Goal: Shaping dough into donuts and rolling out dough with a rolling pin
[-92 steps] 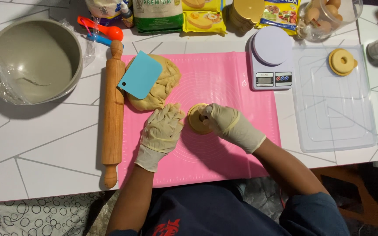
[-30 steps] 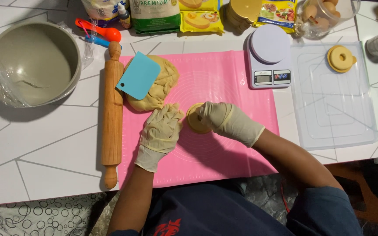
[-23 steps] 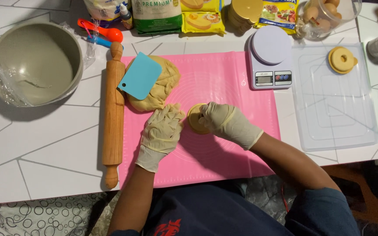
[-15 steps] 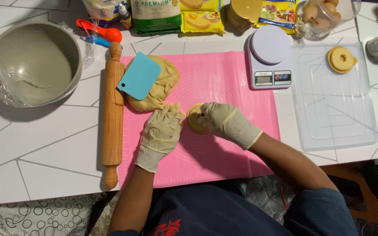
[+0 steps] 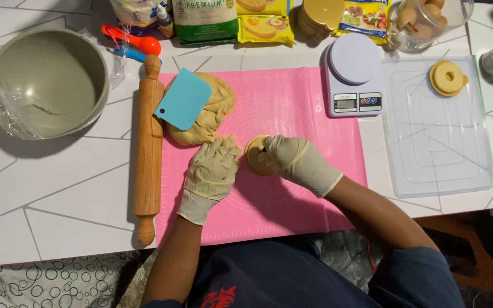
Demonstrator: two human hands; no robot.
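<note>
Right hand (image 5: 298, 162), gloved, closed over a round yellow dough cutter (image 5: 256, 155), fingers curled around its top and pressing it down near the middle of the pink silicone mat (image 5: 315, 114). Left hand (image 5: 212, 171), also gloved, resting flat on the mat just beside the cutter, fingers loosely spread and gripping nothing, fingertips close to the edge of the dough lump (image 5: 212, 111). Blue plastic scraper (image 5: 184, 98) lying on top of that dough. Wooden rolling pin (image 5: 148, 142) along the mat's left edge, grey bowl (image 5: 47, 80) further left. White kitchen scale (image 5: 352, 74) beyond the mat's far right corner, clear tray (image 5: 435, 142) beside it carrying a second yellow cutter (image 5: 447, 77)
</note>
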